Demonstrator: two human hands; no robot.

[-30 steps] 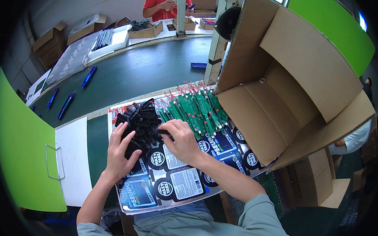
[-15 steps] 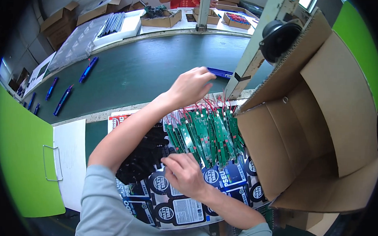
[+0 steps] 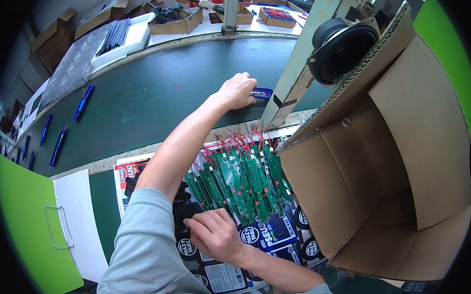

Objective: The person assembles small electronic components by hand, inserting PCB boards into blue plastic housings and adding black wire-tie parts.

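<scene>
Slim green circuit boards (image 3: 239, 183), flat, hard and slightly glossy, lie fanned in an overlapping heap, with thin red wires (image 3: 241, 142) curling loosely from their far ends; under them are printed sheets (image 3: 223, 279), smooth and shiny, patterned in black, white and blue; left of the boards lie matte black pieces (image 3: 180, 208), mostly hidden by the left forearm; beyond the boards runs a dark green table (image 3: 160, 77) with a smooth, faintly reflective top, and on it rests a glossy blue casing (image 3: 263, 93), long and trough-like, close to a painted post (image 3: 298, 66) with chipped edges; the left hand (image 3: 237, 91) is at the casing's left end, its grip bent narrow and apparently touching, though I cannot tell whether it is closed on the casing; the right hand (image 3: 218, 233) is at the near left edge of the boards, beside the black pieces, its grip curled narrow, and whether it holds anything I cannot tell; right of the boards stands a brown corrugated box (image 3: 343, 192), open, with rough cut edges; far left of the boards, slender shiny blue tubes (image 3: 84, 103) lie apart on the table; compared with a second ago, when both hands are at the black pieces, the left has moved out past the boards to the casing, while the right stays near the pieces.
</scene>
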